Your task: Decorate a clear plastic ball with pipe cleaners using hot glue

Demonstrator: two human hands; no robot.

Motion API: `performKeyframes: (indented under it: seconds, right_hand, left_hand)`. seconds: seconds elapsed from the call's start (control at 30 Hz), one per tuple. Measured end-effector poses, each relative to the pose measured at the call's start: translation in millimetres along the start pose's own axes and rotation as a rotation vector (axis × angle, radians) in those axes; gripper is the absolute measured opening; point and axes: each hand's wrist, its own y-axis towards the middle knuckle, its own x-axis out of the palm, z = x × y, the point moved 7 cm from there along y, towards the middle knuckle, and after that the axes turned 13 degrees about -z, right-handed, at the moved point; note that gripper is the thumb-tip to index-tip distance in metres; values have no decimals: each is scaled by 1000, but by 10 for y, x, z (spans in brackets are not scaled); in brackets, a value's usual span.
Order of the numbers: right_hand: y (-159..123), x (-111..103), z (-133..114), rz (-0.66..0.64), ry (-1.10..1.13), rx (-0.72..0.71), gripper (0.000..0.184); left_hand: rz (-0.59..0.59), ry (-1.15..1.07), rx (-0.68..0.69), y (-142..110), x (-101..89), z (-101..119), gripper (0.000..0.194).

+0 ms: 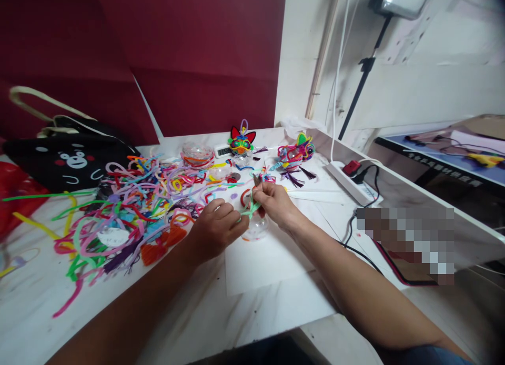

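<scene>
Working over the marbled table, the left hand and right hand pinch, close together near a clear plastic ball, a green strip, seemingly shaping it, which next calls for steady, fine control.

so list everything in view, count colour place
green strip: at least 1, light green, between hands
clear plastic pieces: at least 2, transparent, below hands and back
loose strips: many, mixed, heaped left
tassels: several, orange or purple, on table
eared figure: 1, multicoloured, back centre
tasselled figure: 1, multicoloured, right of it
digital display: 1, white, back
patterned bag: 1, black, left
plastic item: 1, red, left edge
paper: 1, white, under hands
power strip: 1, white, right
pixelated item: 1, pink-edged, right
stand: 1, black, upper right
backdrop: 1, maroon, behind
table: 1, white, below
side table: 1, blue, right
left hand: 1, bare, gripping strip
right hand: 1, bare, gripping strip
</scene>
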Motion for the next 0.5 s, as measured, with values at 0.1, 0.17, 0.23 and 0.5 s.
performKeyframes:
  seconds: [0.1,0.17,0.23,0.5]
  right_hand:
    - [2,31,-36,-33,16,-85,15]
    - [-9,36,-82,-37,-12,-166,19]
    - [-23,46,-121,-47,-55,-232,23]
    - [-56,57,-141,-13,-254,-255,23]
  left_hand:
    - [9,-116,-148,40,-36,-59,15]
    - [8,-341,-301,43,-9,-151,22]
    - [38,-552,-445,19,34,-238,25]
    - [-107,-920,-653,-34,286,-322,24]
